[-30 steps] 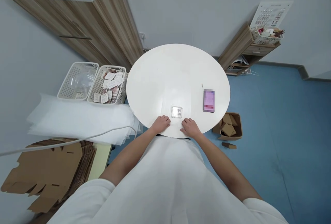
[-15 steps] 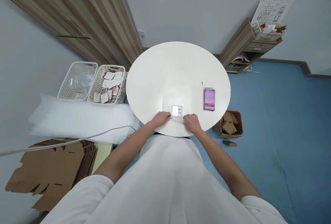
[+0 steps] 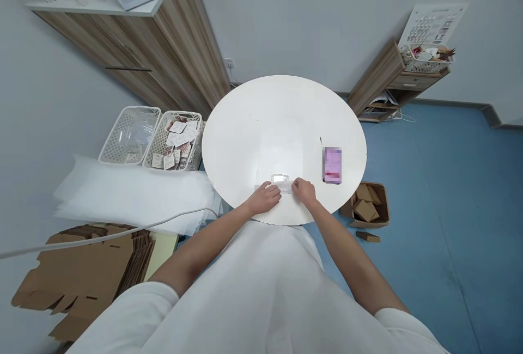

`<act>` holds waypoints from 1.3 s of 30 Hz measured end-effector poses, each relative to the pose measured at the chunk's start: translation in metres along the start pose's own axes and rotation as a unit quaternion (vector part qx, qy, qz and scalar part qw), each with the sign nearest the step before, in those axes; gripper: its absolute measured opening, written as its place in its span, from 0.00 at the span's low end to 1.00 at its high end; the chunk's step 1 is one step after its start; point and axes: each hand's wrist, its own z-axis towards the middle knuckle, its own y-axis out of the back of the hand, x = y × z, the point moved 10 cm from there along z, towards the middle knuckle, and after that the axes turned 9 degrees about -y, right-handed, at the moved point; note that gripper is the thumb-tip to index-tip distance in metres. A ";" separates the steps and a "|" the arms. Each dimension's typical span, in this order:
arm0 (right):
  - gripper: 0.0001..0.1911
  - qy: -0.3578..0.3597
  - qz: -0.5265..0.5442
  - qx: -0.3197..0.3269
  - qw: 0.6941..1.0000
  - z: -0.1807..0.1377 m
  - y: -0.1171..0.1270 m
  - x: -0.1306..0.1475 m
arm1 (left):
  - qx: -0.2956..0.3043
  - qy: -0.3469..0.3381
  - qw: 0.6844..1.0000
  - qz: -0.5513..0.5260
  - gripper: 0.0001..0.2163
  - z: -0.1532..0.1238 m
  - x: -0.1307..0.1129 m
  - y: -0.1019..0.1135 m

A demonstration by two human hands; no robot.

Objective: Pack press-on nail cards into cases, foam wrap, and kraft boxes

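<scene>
Clear plastic case (image 3: 281,178) lies flat on the round white table (image 3: 281,114), at the near edge of the tabletop, slightly below the middle of the frame. A thin pale strip (image 3: 286,188) lies just below the case, running between the two hands.

Head view, hands: the left hand (image 3: 267,199) rests on the table at the left end of the strip, fingers bent and drawn together. The right hand (image 3: 304,191) rests at the right end, fingers likewise curled. The fingertips of both hands meet the strip just beside the case. At this size it cannot be told whether either hand pinches the strip or only presses on it.

Head view, surroundings: a pink packet (image 3: 332,164) lies on the table to the right of the case, well apart from it. Left of the table stand two white baskets: the left basket (image 3: 131,135) holds clear plastic pieces and the right basket (image 3: 177,139) holds small cards. Below them lies a stack of white sheets (image 3: 134,193), with a white cable (image 3: 102,234) across it. Flattened cardboard (image 3: 81,267) fills the lower left. A cardboard box (image 3: 368,209) of small brown cartons stands on the blue floor (image 3: 449,190), right of the table. A wooden cabinet (image 3: 163,60) occupies the upper left; a low wooden shelf (image 3: 392,79) the upper right.
</scene>
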 end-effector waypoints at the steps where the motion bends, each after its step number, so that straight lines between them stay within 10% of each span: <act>1: 0.09 0.005 -0.007 -0.018 1.000 -0.001 0.002 0.001 | 0.005 0.011 1.000 0.008 0.11 0.000 0.002 -0.006; 5: 0.14 0.126 -0.059 -0.105 0.985 -0.015 0.015 0.024 | -0.017 0.087 0.996 0.031 0.14 -0.001 0.029 -0.014; 10: 0.14 0.283 -0.105 -0.056 0.952 -0.030 0.003 0.051 | -0.011 0.091 0.995 0.028 0.14 0.005 0.044 -0.015; 25: 0.12 0.284 -0.076 0.039 0.955 -0.057 0.003 0.059 | 0.032 0.039 0.995 -0.088 0.10 0.003 0.026 -0.003; 31: 0.13 0.220 -0.048 0.006 0.974 -0.028 0.025 0.057 | -0.032 0.115 0.988 -0.093 0.13 0.014 0.056 0.014; 39: 0.14 0.110 -0.026 0.042 0.993 0.008 0.011 0.044 | 0.024 0.235 0.950 -0.205 0.15 0.013 0.095 -0.007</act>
